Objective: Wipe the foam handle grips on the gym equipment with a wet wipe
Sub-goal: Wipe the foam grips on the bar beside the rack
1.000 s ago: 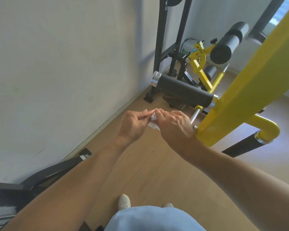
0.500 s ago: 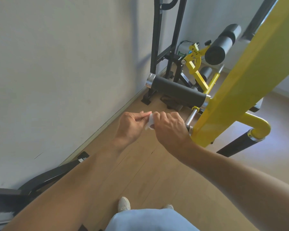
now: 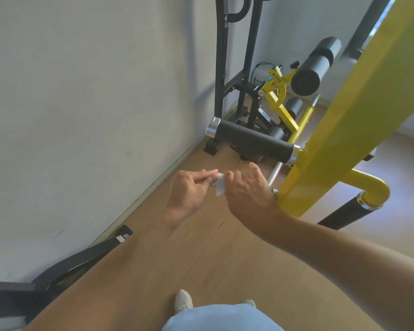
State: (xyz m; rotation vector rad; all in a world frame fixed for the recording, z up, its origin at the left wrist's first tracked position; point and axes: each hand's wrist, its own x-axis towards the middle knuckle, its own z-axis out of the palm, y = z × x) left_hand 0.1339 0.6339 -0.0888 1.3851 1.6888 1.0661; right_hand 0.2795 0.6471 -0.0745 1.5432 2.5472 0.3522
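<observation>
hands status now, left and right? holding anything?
Left hand: closed, pinching the white wipe.
Right hand: on the same wipe; fingers hidden behind the hand, so its grip cannot be told.

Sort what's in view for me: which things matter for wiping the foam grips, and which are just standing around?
For the job:
wet wipe, pinched between left hand and right hand
near foam grip
lower right foam grip

Standing about:
padded roller
black upright frame
black base bar by the wall
</observation>
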